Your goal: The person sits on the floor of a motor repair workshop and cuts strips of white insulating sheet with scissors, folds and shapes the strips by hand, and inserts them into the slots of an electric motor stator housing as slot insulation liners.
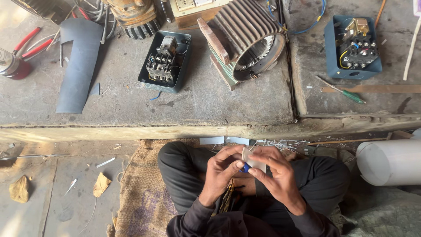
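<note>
- Your left hand (pixel 220 170) curls its fingers around the near edge of a small white folded piece (pixel 253 160), thumb and fingertips pinching it over your lap.
- Your right hand (pixel 275 172) closes on the same white piece from the other side, fingers pressed to its face.
- A small blue object (pixel 246 168) shows between your two hands, just under the white piece; what it is cannot be told.
- You sit cross-legged on a burlap mat (pixel 142 193), below the edge of a stone bench (pixel 131 109).
- On the bench, a finned motor housing (pixel 245 37) lies on its side, between an open switch box (pixel 163 61) and a blue box of electrical parts (pixel 353 48).
- A green-handled screwdriver (pixel 344 91) lies near the blue box.
- A white cylinder (pixel 388 160) rests to your right.
</note>
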`<state>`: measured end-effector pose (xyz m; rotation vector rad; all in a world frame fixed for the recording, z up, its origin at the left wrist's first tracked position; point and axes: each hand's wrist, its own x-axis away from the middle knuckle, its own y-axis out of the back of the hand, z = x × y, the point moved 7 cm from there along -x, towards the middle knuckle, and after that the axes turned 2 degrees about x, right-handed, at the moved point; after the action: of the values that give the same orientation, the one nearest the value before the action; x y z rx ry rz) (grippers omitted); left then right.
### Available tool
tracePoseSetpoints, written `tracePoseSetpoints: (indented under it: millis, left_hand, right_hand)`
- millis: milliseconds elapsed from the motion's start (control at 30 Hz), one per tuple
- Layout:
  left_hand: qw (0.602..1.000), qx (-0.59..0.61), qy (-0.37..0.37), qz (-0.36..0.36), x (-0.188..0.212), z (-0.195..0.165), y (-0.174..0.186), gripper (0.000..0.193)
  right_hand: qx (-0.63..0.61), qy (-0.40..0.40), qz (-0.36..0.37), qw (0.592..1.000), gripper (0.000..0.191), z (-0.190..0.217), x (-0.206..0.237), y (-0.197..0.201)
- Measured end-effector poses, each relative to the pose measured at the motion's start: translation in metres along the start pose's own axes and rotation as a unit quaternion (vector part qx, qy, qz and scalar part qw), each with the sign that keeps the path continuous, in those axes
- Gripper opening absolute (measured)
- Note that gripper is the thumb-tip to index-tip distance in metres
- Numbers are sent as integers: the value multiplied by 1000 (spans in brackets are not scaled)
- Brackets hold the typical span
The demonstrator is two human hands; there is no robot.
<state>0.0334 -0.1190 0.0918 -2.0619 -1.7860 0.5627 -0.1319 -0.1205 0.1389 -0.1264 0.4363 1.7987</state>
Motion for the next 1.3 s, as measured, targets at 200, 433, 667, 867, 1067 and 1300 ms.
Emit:
tracePoseSetpoints:
  millis: [200,433,667,867,1067,1300]
  left_hand:
    - [999,9,7,38,-5,4,-9,26]
    - [998,-60,-29,15,-3,5,-10,16]
    - [998,-50,10,-22,-14,19,-7,20]
    - [997,-58,9,-43,-41,6,6,27]
    - [909,-352,-158,-155,-117,-49,57,23]
    - [806,-535,-157,-199,-146,-61,70,22]
  right_hand:
    - [93,-22,18,995,31,6,9,2]
    - [53,-81,-97,991,36,7,10,10]
    - [136,-16,-96,986,22,17,-4,14]
    - [125,-45,-126,983,18,-3,-49,32]
    - [341,115,-229,904,13,-36,-176,54]
    - [409,125,-219,877,13,-65,-213,53]
